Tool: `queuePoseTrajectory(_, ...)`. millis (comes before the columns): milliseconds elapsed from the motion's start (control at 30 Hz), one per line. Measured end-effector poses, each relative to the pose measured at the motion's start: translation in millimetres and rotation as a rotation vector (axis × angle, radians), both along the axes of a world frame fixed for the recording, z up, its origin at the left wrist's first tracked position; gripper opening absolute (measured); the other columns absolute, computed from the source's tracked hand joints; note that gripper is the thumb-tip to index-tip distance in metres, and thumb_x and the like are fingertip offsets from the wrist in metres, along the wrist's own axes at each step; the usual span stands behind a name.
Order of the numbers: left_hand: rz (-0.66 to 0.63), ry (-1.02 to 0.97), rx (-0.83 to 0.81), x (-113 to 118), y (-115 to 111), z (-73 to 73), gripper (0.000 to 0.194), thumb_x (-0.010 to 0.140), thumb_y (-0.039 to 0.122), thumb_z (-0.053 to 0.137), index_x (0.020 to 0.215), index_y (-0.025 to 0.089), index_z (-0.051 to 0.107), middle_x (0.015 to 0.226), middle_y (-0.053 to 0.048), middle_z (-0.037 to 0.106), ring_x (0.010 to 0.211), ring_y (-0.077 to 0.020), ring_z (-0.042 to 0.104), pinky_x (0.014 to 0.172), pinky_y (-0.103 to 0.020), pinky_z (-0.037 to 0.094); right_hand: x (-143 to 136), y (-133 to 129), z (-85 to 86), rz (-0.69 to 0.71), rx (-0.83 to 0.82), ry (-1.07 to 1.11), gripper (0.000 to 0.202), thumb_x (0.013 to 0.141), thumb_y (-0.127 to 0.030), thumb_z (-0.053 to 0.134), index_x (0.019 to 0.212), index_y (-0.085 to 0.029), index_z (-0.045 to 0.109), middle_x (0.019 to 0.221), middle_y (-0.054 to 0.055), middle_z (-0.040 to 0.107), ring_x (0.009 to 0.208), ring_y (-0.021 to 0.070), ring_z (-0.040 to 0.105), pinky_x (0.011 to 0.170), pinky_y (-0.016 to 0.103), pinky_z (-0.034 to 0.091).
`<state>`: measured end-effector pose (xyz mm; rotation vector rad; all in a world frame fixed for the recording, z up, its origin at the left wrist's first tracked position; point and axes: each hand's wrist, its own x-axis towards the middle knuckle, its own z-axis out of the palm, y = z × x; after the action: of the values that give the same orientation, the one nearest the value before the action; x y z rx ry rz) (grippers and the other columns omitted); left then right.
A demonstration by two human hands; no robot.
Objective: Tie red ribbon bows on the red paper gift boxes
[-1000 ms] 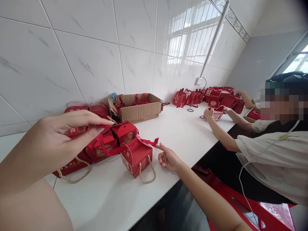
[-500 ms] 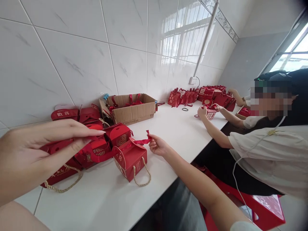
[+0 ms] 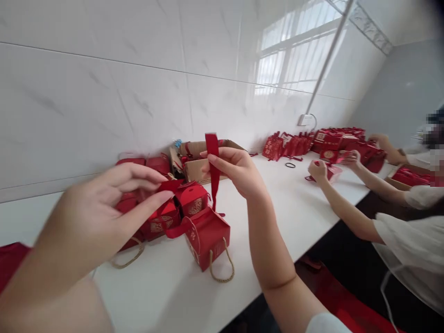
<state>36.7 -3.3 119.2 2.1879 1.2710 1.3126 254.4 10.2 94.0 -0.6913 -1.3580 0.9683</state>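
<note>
A red gift box [image 3: 210, 233] with a twisted rope handle [image 3: 227, 277] stands upright on the white table. Red ribbon [image 3: 214, 178] passes at the box's top, one end on either side. My right hand [image 3: 239, 173] is closed in a pinch on one end, raised above the box, with its tip sticking up past the fingers. Left of the box, my left hand [image 3: 107, 212] pinches the other stretch of ribbon between thumb and fingers. Behind that hand sit several more red gift boxes [image 3: 194, 199], partly hidden by it.
An open cardboard carton [image 3: 196, 170] holding red ribbon stands by the tiled wall. A black ring [image 3: 290, 165] lies farther along the table [image 3: 274, 208]. To the right, a co-worker's hands [image 3: 317, 171] handle a small box, near stacked red boxes [image 3: 347, 138].
My right hand has lifted up from beside the box, raising its ribbon end to stand vertical. The left hand keeps its ribbon. The view has swung, shifting everything rightward.
</note>
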Motion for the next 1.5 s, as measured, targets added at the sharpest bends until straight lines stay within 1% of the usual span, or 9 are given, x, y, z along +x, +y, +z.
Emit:
queuePoseTrajectory(100,0.010,-0.051,-0.040,9.0,0.0,4.4,0.011,0.064,0.032,0.074,0.071,0.024,0.070,0.066,0.003,0.069,0.058,-0.0126,0.061,0.048,-0.019,0.048,-9.3,-9.2,-1.3,0.033,-0.009,-0.085,0.023,0.083,-0.037,0.062,0.091,-0.015,0.065,0.071,0.002,0.068,0.063,0.0104,0.063,0.061,0.023,0.053)
queuePoseTrajectory(233,-0.088,-0.214,-0.038,20.3,5.1,-0.8,0.012,0.067,0.034,0.074,0.073,0.024,0.072,0.068,0.000,0.069,0.059,-0.0143,0.062,0.051,-0.024,0.050,-15.3,-13.7,-2.5,0.064,-0.038,-0.192,0.027,0.087,-0.039,0.055,0.085,-0.014,0.065,0.062,0.000,0.064,0.047,0.0074,0.056,0.043,0.018,0.044)
queuePoseTrajectory(367,-0.160,-0.271,0.003,27.3,12.1,-10.4,0.016,0.070,0.036,0.073,0.077,0.022,0.070,0.073,-0.001,0.067,0.061,-0.0133,0.060,0.053,-0.025,0.050,-20.6,-16.6,-2.5,0.118,-0.031,-0.235,0.021,0.087,-0.033,0.056,0.079,-0.015,0.065,0.065,0.000,0.063,0.049,0.0063,0.055,0.045,0.018,0.045)
queuePoseTrajectory(567,-0.137,-0.296,0.005,29.4,19.0,-13.4,0.041,0.070,0.039,0.073,0.106,0.024,0.060,0.060,0.005,0.055,0.056,-0.0107,0.054,0.056,-0.024,0.047,-19.0,-16.9,-4.4,0.175,-0.025,-0.248,0.016,0.086,-0.030,0.058,0.093,-0.017,0.064,0.069,-0.001,0.062,0.050,0.0066,0.054,0.046,0.019,0.045)
queuePoseTrajectory(733,-0.141,-0.225,0.003,28.8,25.4,-17.7,0.032,0.068,0.044,0.074,0.090,0.023,0.067,0.067,0.001,0.058,0.058,-0.0115,0.055,0.051,-0.024,0.044,-17.0,-15.0,-3.8,0.197,-0.037,-0.218,0.029,0.085,-0.044,0.057,0.075,-0.017,0.060,0.069,0.000,0.059,0.052,0.0082,0.056,0.044,0.020,0.045)
queuePoseTrajectory(867,-0.195,-0.213,0.040,32.8,25.2,-18.6,0.023,0.070,0.042,0.073,0.073,0.020,0.066,0.067,0.000,0.063,0.059,-0.0125,0.058,0.050,-0.024,0.046,-20.4,-13.5,-4.4,0.199,-0.095,-0.167,0.040,0.087,-0.054,0.049,0.078,-0.017,0.060,0.070,0.002,0.064,0.052,0.0098,0.059,0.046,0.021,0.047)
queuePoseTrajectory(1100,-0.120,-0.163,0.220,35.4,22.8,-15.4,0.015,0.070,0.031,0.073,0.063,0.023,0.063,0.062,0.006,0.062,0.058,-0.0097,0.057,0.054,-0.022,0.046,-17.9,-5.9,-4.0,0.301,-0.172,-0.123,0.032,0.085,-0.047,0.057,0.081,-0.016,0.064,0.069,0.002,0.066,0.052,0.0094,0.059,0.051,0.022,0.049)
queuePoseTrajectory(1233,-0.132,-0.233,0.136,36.9,27.4,-17.8,0.020,0.065,0.032,0.076,0.064,0.022,0.060,0.063,0.005,0.063,0.056,-0.0108,0.059,0.051,-0.023,0.047,-16.0,-1.7,-4.8,0.283,-0.162,-0.050,0.027,0.082,-0.040,0.063,0.072,-0.015,0.064,0.066,0.001,0.065,0.051,0.0076,0.057,0.050,0.020,0.048)
queuePoseTrajectory(1500,-0.431,-0.293,-0.236,39.8,27.3,-16.7,0.015,0.076,0.033,0.068,0.081,0.023,0.059,0.072,-0.001,0.068,0.069,-0.0172,0.068,0.063,-0.027,0.058,-14.7,8.1,-11.4,0.277,-0.143,0.058,0.023,0.083,-0.036,0.063,0.072,-0.015,0.064,0.064,-0.002,0.062,0.053,0.0057,0.054,0.051,0.018,0.046)
